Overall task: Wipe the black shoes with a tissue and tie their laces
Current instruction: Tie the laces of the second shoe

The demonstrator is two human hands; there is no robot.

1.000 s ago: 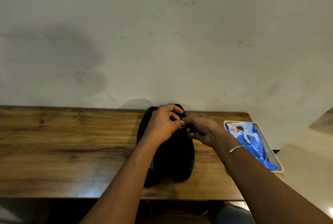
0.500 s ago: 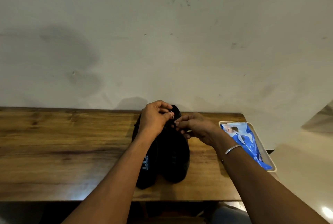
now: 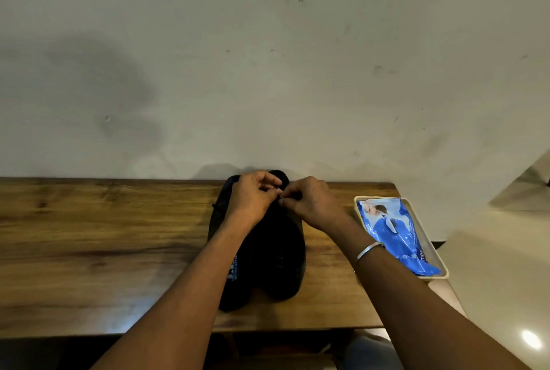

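Note:
Two black shoes stand side by side on the wooden table (image 3: 89, 244), heels toward me. The right shoe (image 3: 279, 259) is the nearer one to my hands; the left shoe (image 3: 229, 280) shows a blue-and-white label inside. My left hand (image 3: 253, 200) and my right hand (image 3: 309, 206) meet over the front of the right shoe, fingertips together, each pinching the black lace there. The lace itself is mostly hidden by the fingers. No loose tissue is in sight.
A blue tissue pack (image 3: 395, 232) lies in a cream tray (image 3: 437, 253) at the table's right end. A pale wall rises right behind the table. My right wrist wears a metal bangle (image 3: 369, 250).
My two hands have drawn closer until the fingertips touch over the right shoe's lace. The view has shifted slightly.

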